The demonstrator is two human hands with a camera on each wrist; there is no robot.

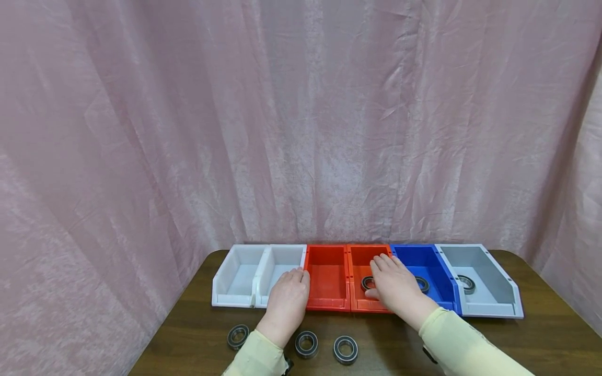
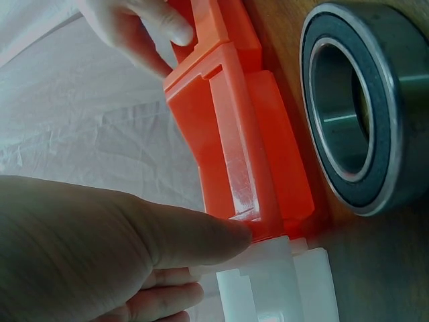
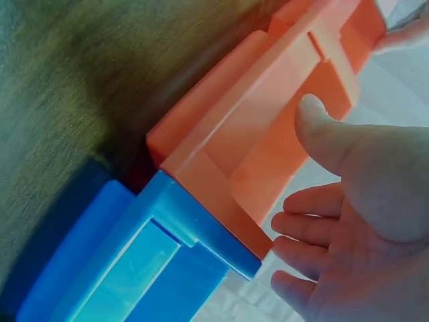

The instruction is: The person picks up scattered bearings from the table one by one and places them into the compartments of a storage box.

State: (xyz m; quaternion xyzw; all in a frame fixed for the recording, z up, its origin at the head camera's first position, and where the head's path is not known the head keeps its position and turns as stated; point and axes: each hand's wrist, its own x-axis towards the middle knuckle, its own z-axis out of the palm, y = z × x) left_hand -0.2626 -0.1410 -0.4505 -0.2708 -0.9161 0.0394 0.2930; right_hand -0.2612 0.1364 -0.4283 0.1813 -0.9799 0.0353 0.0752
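My left hand [image 1: 286, 295] is over the front of the second white bin [image 1: 260, 292], beside the left red bin [image 1: 327, 304]. In the left wrist view its thumb [image 2: 208, 236] lies straight across the seam between white and red, and nothing shows in its grasp. Above the right red bin [image 1: 357, 304] and close to the blue bin [image 1: 447, 304], my right hand [image 1: 395, 281] has its fingers loosely extended. The right wrist view shows its palm [image 3: 362, 261] holding nothing. Ball bearings lie in the right red bin [image 1: 364, 283] and the blue bin, the latter bearing [image 1: 426, 285] partly hidden by the hand.
Three more bearings lie on the wooden table in front of the bins: a left one [image 1: 230, 339], a middle one [image 1: 298, 347] and a right one [image 1: 337, 351]. Another bearing [image 1: 472, 287] sits in the grey bin [image 1: 494, 309] at the right end. A pink curtain [image 1: 329, 130] hangs behind.
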